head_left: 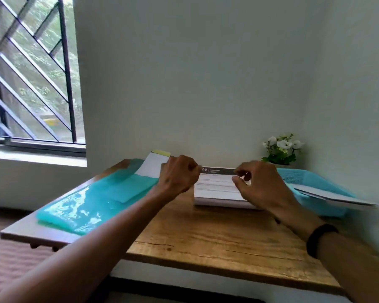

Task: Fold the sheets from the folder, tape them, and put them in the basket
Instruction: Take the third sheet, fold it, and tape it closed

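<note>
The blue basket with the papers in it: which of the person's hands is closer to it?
Right. The right hand hovers over the folded sheet, just beside the basket. The left hand is farther away, beyond the sheet, near the teal folder.

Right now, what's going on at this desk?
A person is working on a folded white printed sheet lying on the wooden table. The left hand and right hand hover over its far edge with fingers curled; any tape between them is too small to make out. A translucent teal plastic folder with paper sticking out lies to the left. The light blue plastic basket on the right already holds a sheet.
</note>
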`<state>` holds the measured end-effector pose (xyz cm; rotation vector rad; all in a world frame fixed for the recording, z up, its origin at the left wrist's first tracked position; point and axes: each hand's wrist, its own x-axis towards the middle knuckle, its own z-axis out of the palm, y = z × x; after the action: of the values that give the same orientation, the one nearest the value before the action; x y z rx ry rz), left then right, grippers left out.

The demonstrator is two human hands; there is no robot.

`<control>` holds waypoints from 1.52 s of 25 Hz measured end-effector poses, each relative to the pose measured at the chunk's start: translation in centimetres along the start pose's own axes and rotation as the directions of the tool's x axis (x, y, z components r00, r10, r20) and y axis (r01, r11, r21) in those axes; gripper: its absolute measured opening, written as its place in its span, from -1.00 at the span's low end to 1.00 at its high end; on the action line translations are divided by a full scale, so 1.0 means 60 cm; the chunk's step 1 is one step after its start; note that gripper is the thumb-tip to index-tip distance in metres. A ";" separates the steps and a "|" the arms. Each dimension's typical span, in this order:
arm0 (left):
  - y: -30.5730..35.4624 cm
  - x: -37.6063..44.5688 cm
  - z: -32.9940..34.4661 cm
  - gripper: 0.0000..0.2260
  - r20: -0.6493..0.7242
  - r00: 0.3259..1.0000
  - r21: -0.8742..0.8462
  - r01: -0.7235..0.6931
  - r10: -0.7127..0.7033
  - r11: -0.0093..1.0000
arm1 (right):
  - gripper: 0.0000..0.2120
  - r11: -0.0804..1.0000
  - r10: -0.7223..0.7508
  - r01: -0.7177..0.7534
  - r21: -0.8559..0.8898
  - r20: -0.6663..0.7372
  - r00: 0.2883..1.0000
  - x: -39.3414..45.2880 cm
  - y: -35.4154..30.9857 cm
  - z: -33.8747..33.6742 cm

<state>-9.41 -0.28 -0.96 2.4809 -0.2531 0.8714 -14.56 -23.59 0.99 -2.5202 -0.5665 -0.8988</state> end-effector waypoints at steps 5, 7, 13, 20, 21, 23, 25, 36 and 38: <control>-0.111 0.000 -0.050 -0.80 -0.009 0.994 -0.028 0.110 -0.110 0.994 | -0.71 0.981 0.113 -0.164 0.100 0.388 0.914 0.102 -0.060 0.064; -0.106 -0.007 -0.041 -0.79 0.048 0.996 -0.042 0.083 -0.081 0.996 | -0.53 0.988 0.087 -0.144 0.048 0.600 0.795 0.110 -0.062 0.058; -0.044 0.027 0.039 -0.65 0.247 0.951 -0.068 0.206 -0.183 0.976 | -0.67 0.971 0.077 -0.206 0.123 0.653 0.754 0.049 -0.023 0.035; -0.020 0.049 0.149 0.08 0.317 0.887 -0.062 0.374 -0.337 0.925 | -0.26 0.933 0.357 -0.278 -0.227 0.497 0.791 0.099 0.105 0.073; -0.023 0.050 0.154 0.15 0.325 0.888 -0.022 0.351 -0.325 0.936 | -0.25 0.942 0.332 -0.258 -0.212 0.500 0.800 0.102 0.105 0.080; -0.033 0.051 0.157 0.20 0.329 0.889 0.011 0.332 -0.317 0.943 | -0.25 0.948 0.303 -0.214 -0.237 0.461 0.834 0.112 0.107 0.095; -0.044 0.055 0.159 0.21 0.319 0.895 0.020 0.321 -0.311 0.947 | -0.26 0.945 0.305 -0.209 -0.251 0.454 0.837 0.124 0.108 0.105; -0.055 0.051 0.130 0.04 0.194 0.907 -0.217 0.411 -0.374 0.885 | -0.79 0.868 0.355 -0.193 -0.457 0.301 0.885 0.097 0.122 0.080; -0.054 0.047 0.138 -0.17 0.053 0.919 -0.290 0.388 -0.390 0.875 | -0.80 0.882 0.319 -0.156 -0.444 0.320 0.892 0.097 0.123 0.085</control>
<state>-1.72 -1.72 -6.02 2.1407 0.1149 0.6189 -4.21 -25.85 -0.52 -3.0946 -0.1647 -0.4584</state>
